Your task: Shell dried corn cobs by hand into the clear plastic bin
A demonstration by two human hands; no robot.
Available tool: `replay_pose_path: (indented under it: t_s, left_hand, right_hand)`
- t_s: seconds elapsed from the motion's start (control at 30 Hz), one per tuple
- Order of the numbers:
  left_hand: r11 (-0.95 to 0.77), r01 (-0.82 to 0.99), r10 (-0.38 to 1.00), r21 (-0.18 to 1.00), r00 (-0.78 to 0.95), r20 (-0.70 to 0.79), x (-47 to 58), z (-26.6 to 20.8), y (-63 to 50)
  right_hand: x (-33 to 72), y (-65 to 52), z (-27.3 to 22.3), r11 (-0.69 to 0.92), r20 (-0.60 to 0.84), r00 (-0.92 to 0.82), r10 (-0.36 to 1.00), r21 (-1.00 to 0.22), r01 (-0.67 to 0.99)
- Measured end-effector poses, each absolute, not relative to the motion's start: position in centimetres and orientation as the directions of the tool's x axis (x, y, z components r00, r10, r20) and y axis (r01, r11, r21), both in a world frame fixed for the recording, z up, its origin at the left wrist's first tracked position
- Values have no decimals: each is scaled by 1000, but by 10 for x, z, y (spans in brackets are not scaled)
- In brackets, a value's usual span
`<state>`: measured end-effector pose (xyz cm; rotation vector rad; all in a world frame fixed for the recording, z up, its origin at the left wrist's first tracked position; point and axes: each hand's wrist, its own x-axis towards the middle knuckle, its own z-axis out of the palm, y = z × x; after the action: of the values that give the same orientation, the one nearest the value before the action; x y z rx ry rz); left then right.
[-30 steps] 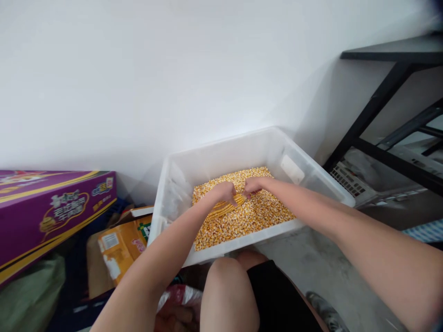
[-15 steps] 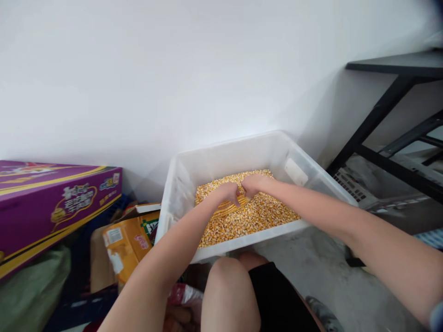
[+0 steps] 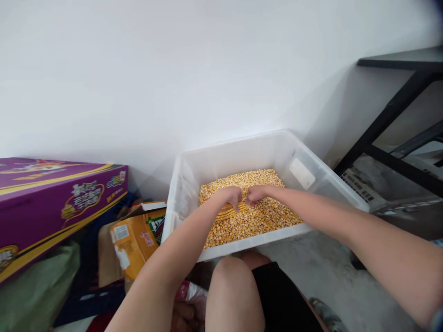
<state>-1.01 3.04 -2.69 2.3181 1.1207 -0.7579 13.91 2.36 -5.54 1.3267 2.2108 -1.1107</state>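
My left hand [image 3: 232, 197] is wrapped round an ear of corn [image 3: 226, 212] whose rows of yellow kernels show below the thumb. Just to the right, my right hand [image 3: 257, 194] is closed at the end of the ear, its fingers curled in; whether a kernel is between them is too small to tell. Both hands are low inside a translucent plastic bin [image 3: 224, 250], above a thick layer of loose corn kernels [image 3: 266, 219]. The far end of the ear is partly hidden by my left forearm.
A purple printed carton [image 3: 44, 203] stands on the left, with an orange box [image 3: 136, 242] beside the bin. A black-framed table [image 3: 391, 106] is on the right. Behind the bin rises a white wall [image 3: 173, 74]. My knees are against the near side.
My right hand has drawn back slightly to the right and down, opening a small gap from the left hand. My left hand keeps its hold on the ear. The view has shifted slightly.
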Motion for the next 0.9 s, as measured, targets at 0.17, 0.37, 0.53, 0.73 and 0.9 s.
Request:
replay_pose_path:
  t_s: [0.17, 0.37, 0.53, 0.73, 0.9]
  left_hand:
    - [-574, 804, 539, 156, 515, -667, -10, -25, 31]
    - [-531, 814, 566, 237, 548, -615, -15, -25, 29]
    - [-608, 742, 577, 282, 657, -485, -10, -36, 32]
    - [-565, 795, 595, 220, 577, -559, -12, -36, 35]
    - [-593, 785, 576, 178, 568, -588, -14, -31, 33]
  right_hand:
    - [144, 31, -71, 56, -711, -510, 483, -557, 829]
    - [169, 53, -66, 28, -825, -376, 422, -402, 915]
    - [178, 61, -61, 37, -821, -316, 475, -340, 940]
    - [163, 54, -52, 88, -824, -360, 438, -359, 929]
    - [153, 49, -54, 145, -816, -391, 427, -364, 920]
